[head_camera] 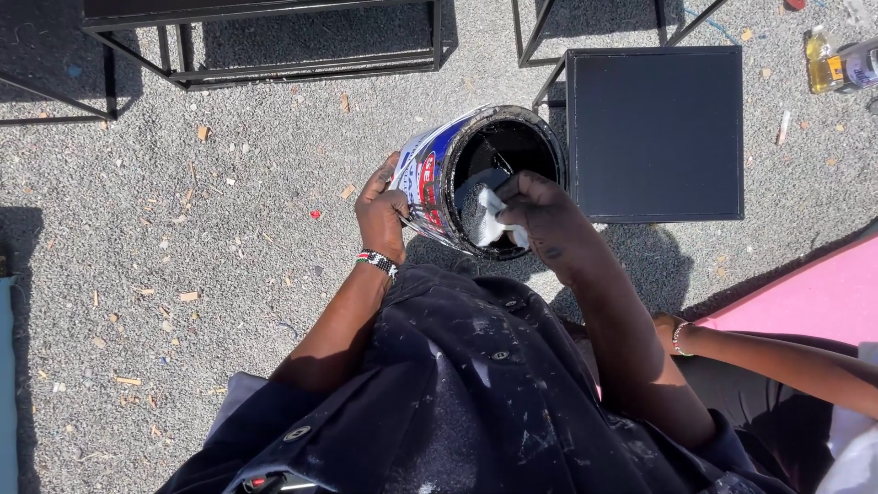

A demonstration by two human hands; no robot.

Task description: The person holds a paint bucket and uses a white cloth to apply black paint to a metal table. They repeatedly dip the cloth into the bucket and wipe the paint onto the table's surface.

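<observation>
Gravel ground [229,183] with wood chips scattered; a black metal frame [274,55] is standing at the top left. I am seeing the left hand [382,212], with a beaded wristband [378,263], gripping the side of a tilted paint can [476,178], its mouth facing the camera. The right hand [547,224] is closing on a white cloth [494,218] at the can's rim. Just right, a black square table [654,133] is standing on the gravel. Lower right, another person's arm [777,352] is lying beside a pink panel [819,297].
</observation>
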